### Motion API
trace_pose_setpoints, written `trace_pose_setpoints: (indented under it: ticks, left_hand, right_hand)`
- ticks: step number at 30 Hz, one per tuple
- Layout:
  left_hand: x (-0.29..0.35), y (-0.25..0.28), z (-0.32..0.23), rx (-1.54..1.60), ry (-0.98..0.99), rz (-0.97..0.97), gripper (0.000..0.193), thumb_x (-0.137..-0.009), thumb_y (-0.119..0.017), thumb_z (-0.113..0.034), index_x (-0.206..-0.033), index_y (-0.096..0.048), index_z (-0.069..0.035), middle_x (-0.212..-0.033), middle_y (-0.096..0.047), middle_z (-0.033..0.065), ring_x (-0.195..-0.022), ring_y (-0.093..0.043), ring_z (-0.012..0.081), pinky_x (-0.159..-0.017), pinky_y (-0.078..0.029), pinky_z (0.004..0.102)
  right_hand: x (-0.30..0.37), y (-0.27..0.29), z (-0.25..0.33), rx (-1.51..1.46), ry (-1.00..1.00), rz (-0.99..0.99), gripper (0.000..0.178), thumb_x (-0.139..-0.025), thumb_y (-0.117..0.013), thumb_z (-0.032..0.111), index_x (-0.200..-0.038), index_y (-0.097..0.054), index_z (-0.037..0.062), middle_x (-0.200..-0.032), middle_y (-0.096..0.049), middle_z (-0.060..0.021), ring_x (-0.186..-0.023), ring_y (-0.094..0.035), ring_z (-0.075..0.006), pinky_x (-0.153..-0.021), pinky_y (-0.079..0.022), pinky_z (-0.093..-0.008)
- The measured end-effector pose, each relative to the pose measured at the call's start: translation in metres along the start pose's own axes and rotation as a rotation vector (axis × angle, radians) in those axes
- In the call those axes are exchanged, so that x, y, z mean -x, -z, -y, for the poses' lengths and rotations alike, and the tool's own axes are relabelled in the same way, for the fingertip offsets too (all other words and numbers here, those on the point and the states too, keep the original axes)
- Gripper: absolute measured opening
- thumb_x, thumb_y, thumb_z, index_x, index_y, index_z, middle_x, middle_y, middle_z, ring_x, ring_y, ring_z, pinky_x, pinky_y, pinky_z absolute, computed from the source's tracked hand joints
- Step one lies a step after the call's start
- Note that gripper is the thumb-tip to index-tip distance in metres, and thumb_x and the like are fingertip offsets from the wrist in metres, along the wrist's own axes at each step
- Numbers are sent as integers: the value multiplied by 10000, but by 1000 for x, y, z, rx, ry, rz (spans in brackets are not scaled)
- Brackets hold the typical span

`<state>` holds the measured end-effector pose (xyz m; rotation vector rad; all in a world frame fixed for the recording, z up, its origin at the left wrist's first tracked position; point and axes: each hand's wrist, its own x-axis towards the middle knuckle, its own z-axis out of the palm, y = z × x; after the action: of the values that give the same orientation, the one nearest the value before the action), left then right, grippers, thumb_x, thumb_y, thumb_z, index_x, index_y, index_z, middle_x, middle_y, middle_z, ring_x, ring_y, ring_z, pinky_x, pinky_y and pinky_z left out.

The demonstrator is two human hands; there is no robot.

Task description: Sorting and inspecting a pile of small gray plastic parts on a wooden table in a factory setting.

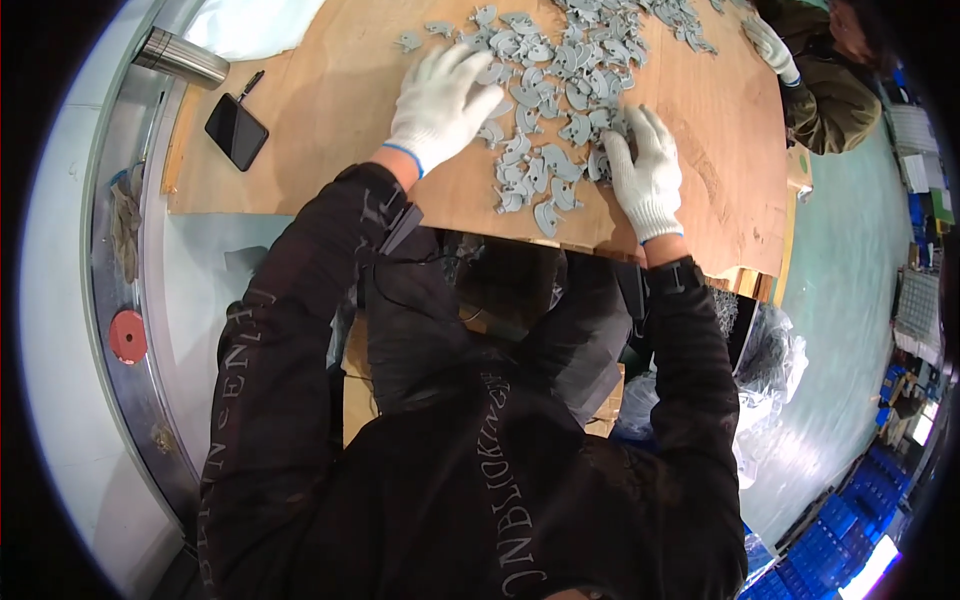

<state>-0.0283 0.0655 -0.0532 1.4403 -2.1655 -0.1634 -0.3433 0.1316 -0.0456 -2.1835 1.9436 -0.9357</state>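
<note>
**Grey pieces (pixel 598 82) heaped between two gloved hands**

Here we are over the curved grey pieces, strewn on the wooden table (pixel 310 165) in a band running from the far side toward our near edge. Each piece points its own way; no single long axis rules. The band lies right of our left hand (pixel 440 105), whose fingers are spread and loose, gripping nothing we can see. It lies left of our right hand (pixel 648 178), the nearer one to the near cluster, thumb at its border; whether those fingers pinch a piece, we can't tell. Outward now: a co-worker's gloved hand (pixel 768 45) at far right, a black phone (pixel 237 132) at left. Pale lettering runs down our black top (pixel 430 490), chest and left sleeve.
</note>
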Motion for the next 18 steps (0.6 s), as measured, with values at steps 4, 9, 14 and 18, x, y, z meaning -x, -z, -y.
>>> trace_pose_setpoints:
  ticks: [4,9,14,18]
  left_hand:
    - [-4,-1,-19,-190,-89,54,573,-1035,-615,-520,-1495,-634,-179,-1637,-506,138,-1556,-391,399,-1325,-243,542]
    - [9,-6,-35,-98,-67,26,558,-1046,-594,-503,-1511,-616,-197,-1628,-516,139,-1546,-408,407,-1321,-257,549]
    - [41,6,-33,62,-133,131,546,-1017,-628,-337,-1546,-572,-212,-1656,-498,128,-1563,-402,396,-1326,-276,525]
    - [61,22,-32,293,-149,226,550,-978,-629,-178,-1526,-588,-203,-1674,-491,120,-1578,-400,386,-1341,-278,495]
  right_hand:
    - [-3,-12,23,106,10,-39,549,-986,-746,361,-1454,-670,84,-1535,-611,-229,-1442,-537,-426,-1247,-384,-490]
    - [10,-14,48,-25,131,100,546,-993,-723,336,-1470,-657,79,-1545,-600,-236,-1459,-518,-429,-1275,-337,-523]
    - [34,-4,31,-11,-36,20,535,-975,-688,248,-1479,-649,71,-1566,-588,-219,-1476,-498,-428,-1280,-335,-529]
    - [43,17,38,-182,237,266,585,-920,-625,136,-1499,-624,58,-1584,-574,-215,-1502,-469,-427,-1290,-325,-529]
